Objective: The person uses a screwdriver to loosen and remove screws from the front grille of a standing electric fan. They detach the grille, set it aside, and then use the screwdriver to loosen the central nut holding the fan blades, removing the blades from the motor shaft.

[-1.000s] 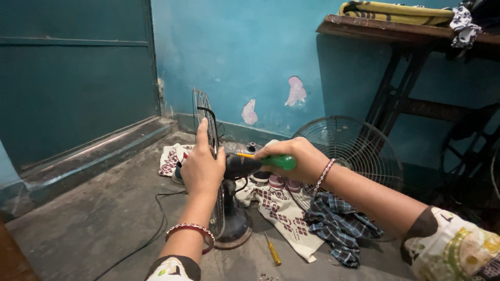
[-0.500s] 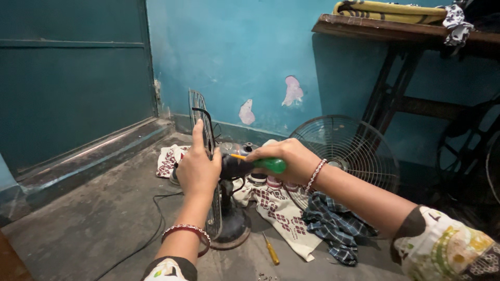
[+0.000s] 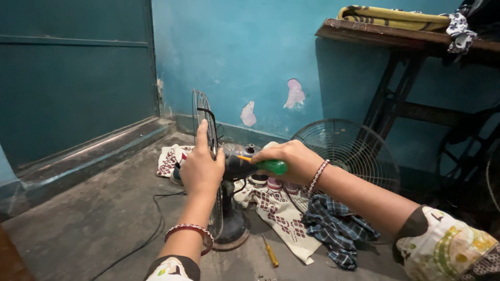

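Note:
A small table fan (image 3: 232,218) stands on the concrete floor, its round base near me and its wire rear guard (image 3: 204,117) upright. My left hand (image 3: 200,169) presses against the guard and the fan's motor housing (image 3: 237,166), index finger pointing up. My right hand (image 3: 292,161) grips a green-handled screwdriver (image 3: 268,166), its orange shaft aimed left into the motor housing. Both wrists wear bangles.
A loose front fan guard (image 3: 344,156) leans by the blue wall. Patterned cloth (image 3: 278,216) and a checked cloth (image 3: 338,231) lie on the floor, with a yellow screwdriver (image 3: 270,253) beside the base. A black cord (image 3: 140,242) trails left. A treadle table (image 3: 416,47) stands at right.
The view has shifted slightly; both hands stay on the fan and screwdriver in nearly the same pose.

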